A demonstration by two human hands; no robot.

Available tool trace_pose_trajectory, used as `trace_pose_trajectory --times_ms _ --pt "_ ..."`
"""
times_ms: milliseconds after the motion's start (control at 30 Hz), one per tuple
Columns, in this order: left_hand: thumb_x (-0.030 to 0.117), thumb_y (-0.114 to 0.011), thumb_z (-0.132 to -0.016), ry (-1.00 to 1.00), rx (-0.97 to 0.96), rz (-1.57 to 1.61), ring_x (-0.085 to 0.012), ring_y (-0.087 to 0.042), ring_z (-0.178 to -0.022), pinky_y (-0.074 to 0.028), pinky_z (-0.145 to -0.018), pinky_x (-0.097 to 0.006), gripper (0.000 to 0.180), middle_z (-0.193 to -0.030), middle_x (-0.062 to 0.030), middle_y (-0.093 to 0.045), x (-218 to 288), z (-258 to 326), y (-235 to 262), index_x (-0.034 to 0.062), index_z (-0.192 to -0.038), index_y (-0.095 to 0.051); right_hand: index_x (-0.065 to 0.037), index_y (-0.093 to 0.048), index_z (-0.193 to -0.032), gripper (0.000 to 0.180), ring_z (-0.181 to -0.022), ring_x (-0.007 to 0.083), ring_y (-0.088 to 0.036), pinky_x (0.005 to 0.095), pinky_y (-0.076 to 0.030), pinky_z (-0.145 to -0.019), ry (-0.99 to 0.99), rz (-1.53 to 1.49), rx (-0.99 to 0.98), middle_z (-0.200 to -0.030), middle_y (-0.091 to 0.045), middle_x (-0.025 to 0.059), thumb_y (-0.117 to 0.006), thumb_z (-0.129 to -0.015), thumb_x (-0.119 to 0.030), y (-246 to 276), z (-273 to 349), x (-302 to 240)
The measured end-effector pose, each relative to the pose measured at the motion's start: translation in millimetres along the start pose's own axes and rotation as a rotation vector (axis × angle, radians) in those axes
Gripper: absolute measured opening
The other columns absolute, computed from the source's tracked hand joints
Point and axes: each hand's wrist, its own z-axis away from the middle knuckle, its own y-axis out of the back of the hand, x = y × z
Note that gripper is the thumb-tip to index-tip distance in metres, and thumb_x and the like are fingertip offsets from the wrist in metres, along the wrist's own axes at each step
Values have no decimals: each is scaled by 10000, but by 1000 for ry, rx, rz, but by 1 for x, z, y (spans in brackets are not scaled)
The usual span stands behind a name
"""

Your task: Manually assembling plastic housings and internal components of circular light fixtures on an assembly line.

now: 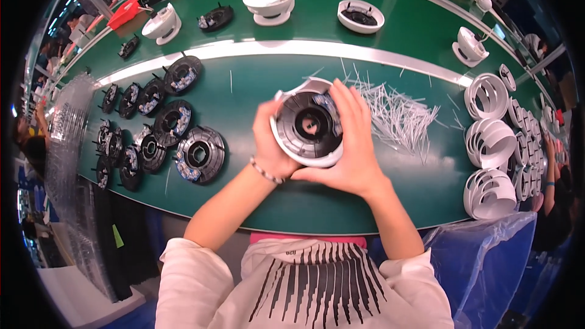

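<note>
the left hand [271, 143] and the right hand [353, 146] both clasp one round white housing [304, 155] with a black disc insert [309, 125] set inside it. the left hand's fingers curl round the housing's left rim, with a bracelet [265, 172] at the wrist; the right hand's fingers lie spread over its right side and partly across the black disc. the housing sits between the two hands, tilted up toward the camera, above the near strip of the green bench [256, 94].

just right of the hands lies a loose heap of thin white strips [396, 116], too many to count, with a few strays scattered toward the left. to the left of the hands, about a dozen more black discs [198, 155] lie in rough rows, the nearest and largest close to the left forearm; the far ones are too small to count surely. at the right edge, empty white shells [490, 143] are stacked: three large ones show plainly, with more smaller ones behind.

on the far strip of the bench stand four white assemblies [268, 0], plus three stray black discs. a clear blue plastic bag [487, 256] hangs by the right elbow.
</note>
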Motion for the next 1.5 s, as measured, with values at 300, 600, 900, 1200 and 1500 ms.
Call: trace_pose_trajectory --times_ms 300,600,900,1200,1500 --pt "463 -391 -791 392 -7 118 -241 -615 -732 -549 -564 -315 558 -942 -141 -578 16 -5 9 4 -1098 -468 -91 -595 -912 405 -952 252 -543 445 -365 -900 213 -174 157 -930 -598 38 -720 -527 -59 12 -6 19" --pt "408 -451 -784 378 210 31 -228 -617 -605 -527 -418 -307 414 -779 -104 -609 11 -9 -9 25 -919 -533 -58 -582 -911 411 -927 278 -547 387 -406 -858 143 -216 155 -921 -606 67 -724 -526 -73 26 -4 22" --pt "291 -329 -834 119 -78 -496 -246 -514 -1011 -382 -900 -406 433 -1129 -138 -515 -21 -112 -99 9 -1140 -447 0 -543 -1005 436 -949 278 -530 350 -402 -837 40 80 651 -1007 -584 123 -671 -589 -15 96 26 92" --pt "183 -362 -830 64 -11 -461 -353 -488 -1019 -416 -823 -535 340 -1094 -218 -478 -172 -359 -132 -25 -1098 -388 -33 -594 -853 291 -641 227 -522 320 -428 -605 62 345 843 -704 -560 67 -620 -580 61 128 28 122" --pt "147 -631 -774 -426 100 -773 -246 -439 -1071 -364 -894 -343 653 -1209 -182 -399 -192 -450 -107 11 -1287 -250 -5 -587 -770 191 -569 214 -467 318 -382 -534 106 261 866 -614 -464 52 -655 -593 8 120 30 124"
